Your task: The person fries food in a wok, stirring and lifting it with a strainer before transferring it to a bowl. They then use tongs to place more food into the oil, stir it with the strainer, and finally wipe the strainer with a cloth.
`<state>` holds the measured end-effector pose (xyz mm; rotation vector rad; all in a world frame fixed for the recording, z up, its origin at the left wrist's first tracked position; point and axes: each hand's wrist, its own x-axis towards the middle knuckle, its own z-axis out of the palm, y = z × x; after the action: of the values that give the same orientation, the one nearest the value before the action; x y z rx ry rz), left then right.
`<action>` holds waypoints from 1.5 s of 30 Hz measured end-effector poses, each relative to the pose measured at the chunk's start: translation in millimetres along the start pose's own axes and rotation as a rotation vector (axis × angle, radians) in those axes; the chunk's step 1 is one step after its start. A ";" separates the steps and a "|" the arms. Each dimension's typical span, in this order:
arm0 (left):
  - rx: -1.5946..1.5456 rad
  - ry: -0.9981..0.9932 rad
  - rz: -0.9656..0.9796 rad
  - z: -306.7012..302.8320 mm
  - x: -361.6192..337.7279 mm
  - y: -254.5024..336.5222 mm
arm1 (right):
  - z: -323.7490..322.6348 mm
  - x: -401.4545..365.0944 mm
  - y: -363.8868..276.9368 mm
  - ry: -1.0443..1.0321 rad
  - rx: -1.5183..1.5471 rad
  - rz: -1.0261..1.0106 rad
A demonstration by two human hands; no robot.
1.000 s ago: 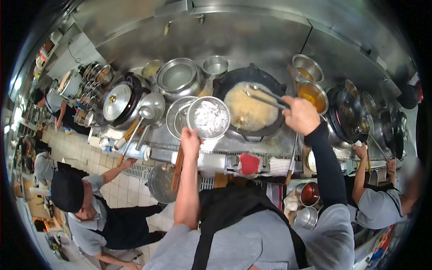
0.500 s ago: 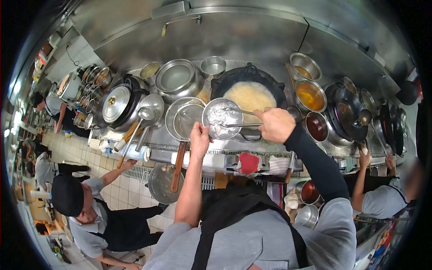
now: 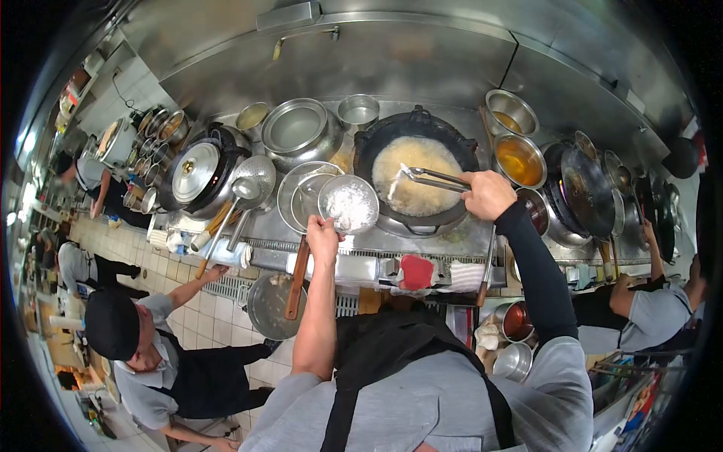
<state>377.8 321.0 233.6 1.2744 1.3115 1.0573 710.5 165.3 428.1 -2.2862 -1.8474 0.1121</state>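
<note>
My left hand (image 3: 323,238) pinches the near rim of a metal bowl (image 3: 348,204) that holds white, floury pieces. Behind that bowl a round mesh strainer (image 3: 307,197) with a wooden handle rests on a larger metal basin. My right hand (image 3: 488,195) is closed around metal tongs (image 3: 440,179), which reach left over a black wok (image 3: 467,153). At the tongs' tips hangs a thin white-coated piece (image 3: 401,175), close over the bubbling, pale yellow oil (image 3: 419,197).
Bowls of orange liquid (image 3: 520,169) and dark red sauce stand right of the wok. A lidded pot (image 3: 260,128) and a perforated ladle (image 3: 256,177) are to the left. Co-workers stand on both sides; one person (image 3: 158,339) is close on my left. A red cloth (image 3: 416,272) lies at the counter edge.
The tongs have left the bowl and swung right over the wok with a white-coated piece. My left hand has shifted the bowl slightly left and down. The co-worker at right has moved.
</note>
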 end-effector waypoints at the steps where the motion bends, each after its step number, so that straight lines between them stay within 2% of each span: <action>1: -0.013 0.004 0.006 1.1 1.1 -1.1 | 5.4 1.0 3.1 -0.006 -0.019 0.025; 2: -0.027 0.009 0.012 2.3 2.9 -2.3 | 9.6 0.5 4.1 0.001 -0.067 0.068; 5: -0.078 -0.023 0.041 7.4 5.2 -1.0 | 12.2 -3.5 3.4 0.112 -0.082 0.000; 9: -0.098 -0.138 0.063 17.4 -0.9 9.5 | -11.8 -17.1 -42.9 0.002 0.078 -0.158; 15: -0.136 -0.210 0.057 33.0 -13.3 22.6 | 8.0 -7.6 -56.7 -0.136 -0.026 -0.254; 16: -0.126 -0.198 0.055 30.9 -14.2 24.1 | -1.4 -11.1 -58.0 -0.149 -0.018 -0.205; 19: -0.119 -0.153 0.004 21.4 -19.0 26.5 | -12.4 -15.0 -37.5 0.041 0.039 -0.213; 26: -0.084 -0.103 -0.036 14.5 -16.7 15.7 | -6.3 14.4 15.3 0.163 -0.069 0.016; 29: -0.083 -0.116 0.005 15.1 -14.2 12.5 | -9.6 6.0 10.0 0.168 -0.056 -0.003; 33: -0.051 -0.170 0.051 20.5 -14.2 14.1 | -8.2 -14.7 -26.7 0.058 0.018 -0.171; 34: -0.051 -0.185 0.062 23.2 -15.3 14.9 | -6.4 -16.2 -38.6 -0.022 -0.008 -0.151; 37: -0.056 -0.216 0.061 29.2 -16.5 16.5 | 14.8 -13.5 -40.7 -0.084 -0.106 -0.166; 39: -0.058 -0.213 0.050 30.5 -14.9 16.6 | 17.8 -14.6 -35.9 -0.031 -0.101 -0.201; 42: -0.066 -0.169 0.020 25.4 -13.9 11.4 | -6.1 -20.2 -29.9 -0.025 -0.068 -0.162; 45: -0.086 -0.132 -0.017 18.2 -13.9 10.5 | -17.9 -20.4 -8.3 0.082 -0.036 -0.105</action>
<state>396.8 307.0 242.6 1.2452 1.1638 0.9897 701.4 145.2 446.0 -2.1763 -1.9378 -0.0305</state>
